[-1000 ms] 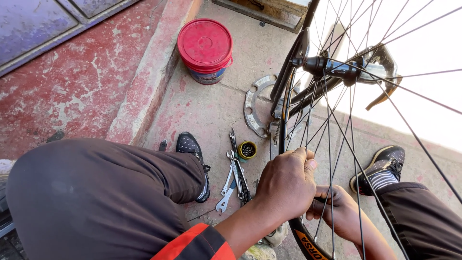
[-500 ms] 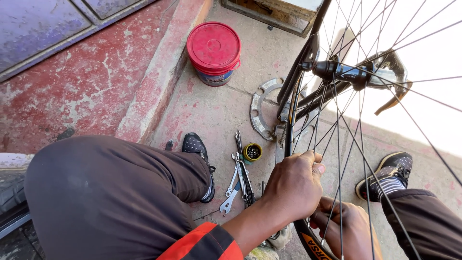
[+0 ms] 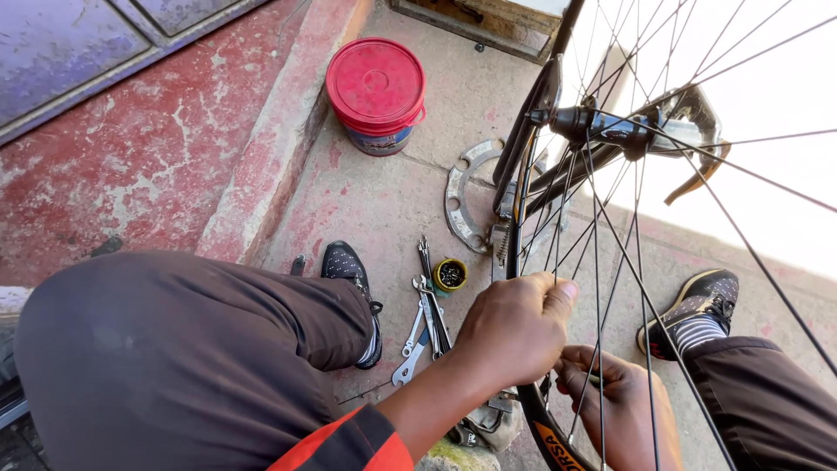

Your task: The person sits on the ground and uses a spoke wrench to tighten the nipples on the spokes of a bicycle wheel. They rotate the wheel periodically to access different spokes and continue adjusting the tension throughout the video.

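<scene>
Head view: bicycle wheel (image 3: 523, 174) upright between knees, rim stiff, spokes (image 3: 597, 262) thin, springy. Left hand (image 3: 514, 331) curled over rim; right hand (image 3: 615, 406) pinching spoke, probably nipple. Grip rim, not spokes.

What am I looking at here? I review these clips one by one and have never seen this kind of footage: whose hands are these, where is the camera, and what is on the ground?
The camera sits on a person's head and looks down, so the knees and shoes at the bottom are their own. There is no machine, only two bare hands. The left hand grips the rim of a bicycle wheel standing upright between the legs. The right hand reaches in among the spokes near the rim; what it pinches, if anything, is too small to tell. On the concrete floor lie several wrenches, a small yellow cap holding tiny parts, a flat metal ring, and a tub with a red lid.
</scene>
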